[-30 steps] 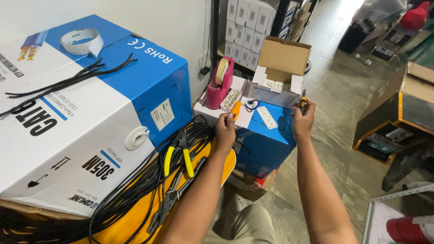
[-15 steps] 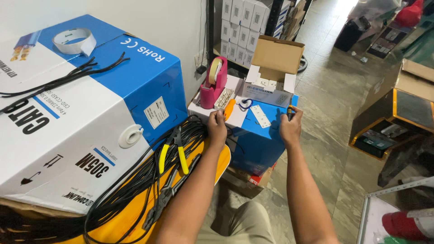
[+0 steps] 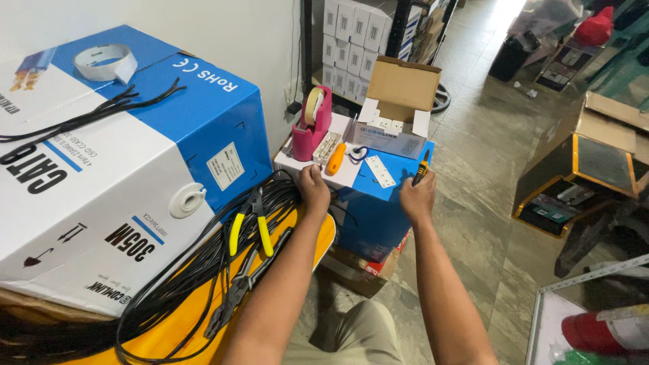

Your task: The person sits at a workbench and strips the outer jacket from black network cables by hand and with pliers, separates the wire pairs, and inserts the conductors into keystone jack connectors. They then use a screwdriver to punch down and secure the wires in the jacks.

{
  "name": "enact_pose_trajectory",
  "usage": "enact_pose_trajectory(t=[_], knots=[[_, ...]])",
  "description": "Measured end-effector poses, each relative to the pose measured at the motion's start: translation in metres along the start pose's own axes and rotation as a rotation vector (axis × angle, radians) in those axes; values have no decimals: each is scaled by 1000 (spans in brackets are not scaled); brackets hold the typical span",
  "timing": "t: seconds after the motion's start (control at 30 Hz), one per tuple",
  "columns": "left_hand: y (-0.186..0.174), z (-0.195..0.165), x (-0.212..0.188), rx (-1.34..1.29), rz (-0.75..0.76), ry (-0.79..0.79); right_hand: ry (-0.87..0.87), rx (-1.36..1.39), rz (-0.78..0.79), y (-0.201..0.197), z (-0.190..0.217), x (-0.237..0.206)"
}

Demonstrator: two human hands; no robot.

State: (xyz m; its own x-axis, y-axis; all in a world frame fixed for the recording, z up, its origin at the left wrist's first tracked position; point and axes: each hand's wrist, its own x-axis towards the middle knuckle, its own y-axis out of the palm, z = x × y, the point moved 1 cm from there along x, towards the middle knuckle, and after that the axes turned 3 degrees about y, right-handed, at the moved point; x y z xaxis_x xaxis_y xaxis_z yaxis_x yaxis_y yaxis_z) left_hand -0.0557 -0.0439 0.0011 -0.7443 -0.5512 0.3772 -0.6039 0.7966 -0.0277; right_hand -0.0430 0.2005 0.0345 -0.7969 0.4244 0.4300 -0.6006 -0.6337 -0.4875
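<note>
My right hand [image 3: 417, 198] is closed around a small tool with a black and yellow handle [image 3: 423, 166], held over the right edge of a small blue box [image 3: 370, 209]. My left hand [image 3: 314, 186] has its fingers curled at the near edge of a flat white box [image 3: 312, 165], and what it holds, if anything, is hidden. On these boxes lie a pink tape dispenser [image 3: 312, 126], an orange-handled tool [image 3: 335, 158], a white faceplate [image 3: 380, 172] and an open cardboard box [image 3: 396, 108] of small white parts.
A big blue and white cable carton [image 3: 122, 169] fills the left, with a tape roll [image 3: 105, 62] and black cable pieces on top. Black cable coils [image 3: 203, 270], yellow-handled cutters [image 3: 250, 226] and pliers lie on a yellow stool [image 3: 323, 233]. Stacked white boxes [image 3: 351, 40] stand behind.
Both hands have stayed at the small blue box while the view shifted slightly. The right hand has moved a little left and nearer with the tool.
</note>
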Motion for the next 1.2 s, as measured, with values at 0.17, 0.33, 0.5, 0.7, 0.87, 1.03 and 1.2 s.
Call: enact_pose_trajectory(t=[0.17, 0.33, 0.5, 0.7, 0.87, 1.03, 1.2], knots=[[0, -4, 17, 7, -15, -114, -67, -198, -31, -1, 6, 0], [1, -10, 45, -40, -89, -252, 55, -227, -81, -8, 8, 3], [6, -16, 51, 155, -68, -296, 429, 13, 110, -17, -8, 5], [-1, -24, 47, 167, 50, -344, 375, -67, 5, -14, -19, -14], [-5, -18, 48, -2, 85, -277, 397, -128, -7, -16, -19, -30], [1, -11, 49, -104, 121, -265, 486, -228, 21, -21, -19, -60], [8, -5, 46, -207, 172, -346, 366, -167, -14, -26, -28, -62]])
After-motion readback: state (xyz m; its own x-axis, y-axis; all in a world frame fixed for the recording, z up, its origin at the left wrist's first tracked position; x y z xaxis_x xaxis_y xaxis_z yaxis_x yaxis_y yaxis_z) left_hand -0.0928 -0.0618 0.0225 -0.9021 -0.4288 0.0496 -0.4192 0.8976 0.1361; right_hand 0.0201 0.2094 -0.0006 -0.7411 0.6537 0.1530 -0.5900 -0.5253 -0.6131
